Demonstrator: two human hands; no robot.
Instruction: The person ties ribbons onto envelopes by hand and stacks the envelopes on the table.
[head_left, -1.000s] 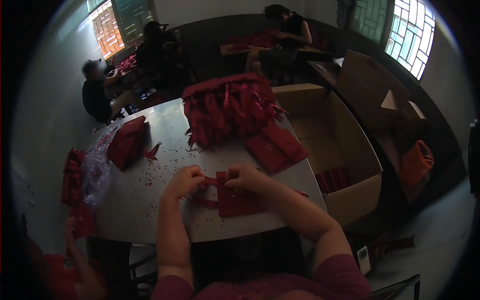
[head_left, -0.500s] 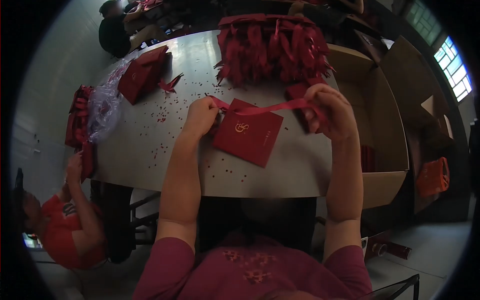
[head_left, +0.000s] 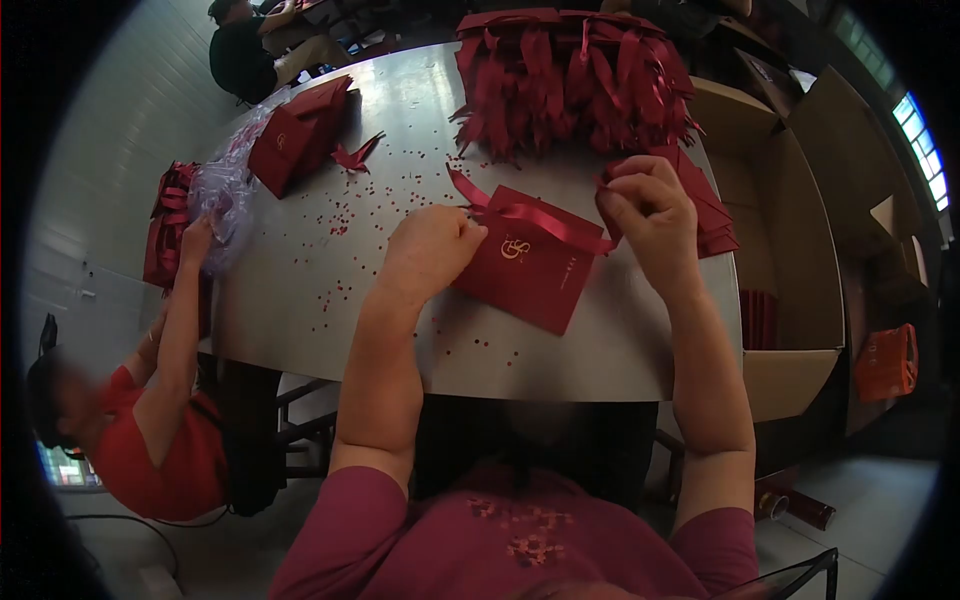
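We take this for a small workshop where goods are put together by hand. We see a broad, bare-topped table (head_left: 545,375) used as a shared bench, with many matching ribboned red pieces (head_left: 575,85) massed at its far edge and a lone red folder (head_left: 530,265) with gold lettering in front of us. Small red bits (head_left: 338,215) litter the surface, and clear plastic wrapping (head_left: 225,190) lies bunched at the left. Right beside the table we find an open cardboard carton (head_left: 795,380) with red goods (head_left: 757,320) standing inside. We share the room with a person in a red shirt (head_left: 180,440) and, farther off, a person in a dark top (head_left: 243,55).
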